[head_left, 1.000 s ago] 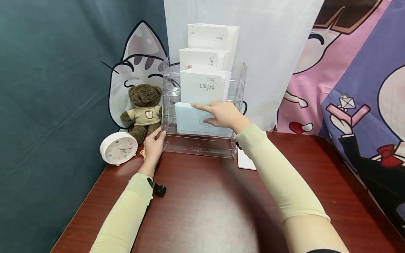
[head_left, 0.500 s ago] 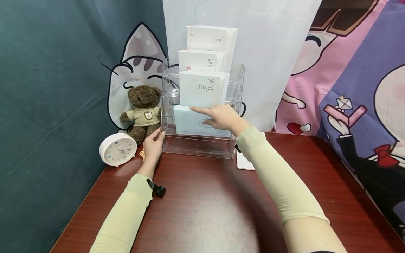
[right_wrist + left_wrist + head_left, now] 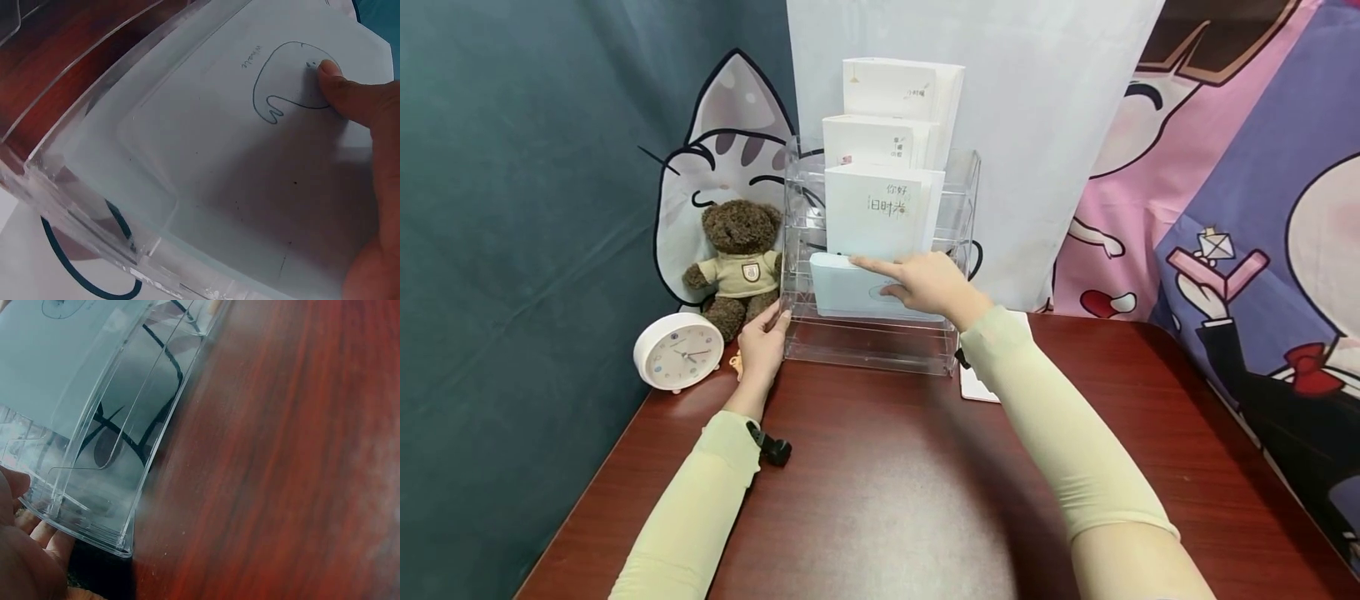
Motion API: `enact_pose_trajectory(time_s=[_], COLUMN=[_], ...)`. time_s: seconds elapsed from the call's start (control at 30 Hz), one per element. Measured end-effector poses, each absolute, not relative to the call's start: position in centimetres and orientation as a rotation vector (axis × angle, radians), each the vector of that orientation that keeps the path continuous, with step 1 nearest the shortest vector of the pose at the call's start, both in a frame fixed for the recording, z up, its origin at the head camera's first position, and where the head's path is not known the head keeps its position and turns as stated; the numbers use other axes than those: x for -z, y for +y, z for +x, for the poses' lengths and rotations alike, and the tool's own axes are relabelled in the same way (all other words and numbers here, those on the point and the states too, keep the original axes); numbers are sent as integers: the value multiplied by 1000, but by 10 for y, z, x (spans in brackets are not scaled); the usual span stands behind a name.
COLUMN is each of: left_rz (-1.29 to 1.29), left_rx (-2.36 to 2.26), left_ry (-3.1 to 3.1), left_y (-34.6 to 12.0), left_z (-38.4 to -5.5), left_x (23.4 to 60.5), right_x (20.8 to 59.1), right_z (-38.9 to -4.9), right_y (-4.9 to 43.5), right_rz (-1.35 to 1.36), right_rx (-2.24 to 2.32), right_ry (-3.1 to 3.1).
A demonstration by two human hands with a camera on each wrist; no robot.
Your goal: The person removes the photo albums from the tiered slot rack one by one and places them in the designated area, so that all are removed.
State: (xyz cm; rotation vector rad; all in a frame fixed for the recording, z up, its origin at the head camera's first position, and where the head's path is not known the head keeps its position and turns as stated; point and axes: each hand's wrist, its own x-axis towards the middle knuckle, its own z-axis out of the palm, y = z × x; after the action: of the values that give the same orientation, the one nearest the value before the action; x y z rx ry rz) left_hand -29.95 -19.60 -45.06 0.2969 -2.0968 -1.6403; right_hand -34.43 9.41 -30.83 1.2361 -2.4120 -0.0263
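Note:
A clear acrylic tiered rack [image 3: 872, 358] stands on the table, with white books leaning in its upper tiers. A light-blue book [image 3: 850, 292] with a whale drawing sits in a lower tier. My right hand [image 3: 928, 283] holds this book by its upper edge, the index finger stretched along the top. In the right wrist view the thumb [image 3: 340, 87] presses on the whale drawing; the other fingers are hidden. My left hand [image 3: 763, 346] grips the rack's left side panel near the bottom, the thumb inside and the other fingers [image 3: 47, 534] outside.
Left of the rack sits a brown teddy bear [image 3: 741, 258], with a round white clock [image 3: 679, 352] in front of it. A white flat item [image 3: 977, 383] lies right of the rack, partly behind the right forearm. Printed curtains hang behind the table.
The light-blue book's upper edge has come down and tipped slightly forward, and my right hand has come down with it. My left hand keeps its grip on the rack.

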Motion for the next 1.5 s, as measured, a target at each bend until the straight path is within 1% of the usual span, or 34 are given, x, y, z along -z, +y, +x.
enact_pose_trajectory(time_s=[0.43, 0.9, 1.23, 1.5], left_rz=[294, 289, 299, 286], left_rx=[1636, 1649, 1633, 1646], left_ry=[-2097, -2085, -2105, -2105], left_y=[-197, -196, -199, -197], left_z=[-301, -301, -300, -302], left_x=[451, 450, 452, 452], right_x=[317, 318, 333, 351], right_z=[-335, -315, -304, -285], right_y=[95, 100, 98, 102], right_rz=[1228, 1095, 1000, 888], right_rx=[9, -229, -342, -465], right_ry=[-2211, -1939, -1855, -1661])
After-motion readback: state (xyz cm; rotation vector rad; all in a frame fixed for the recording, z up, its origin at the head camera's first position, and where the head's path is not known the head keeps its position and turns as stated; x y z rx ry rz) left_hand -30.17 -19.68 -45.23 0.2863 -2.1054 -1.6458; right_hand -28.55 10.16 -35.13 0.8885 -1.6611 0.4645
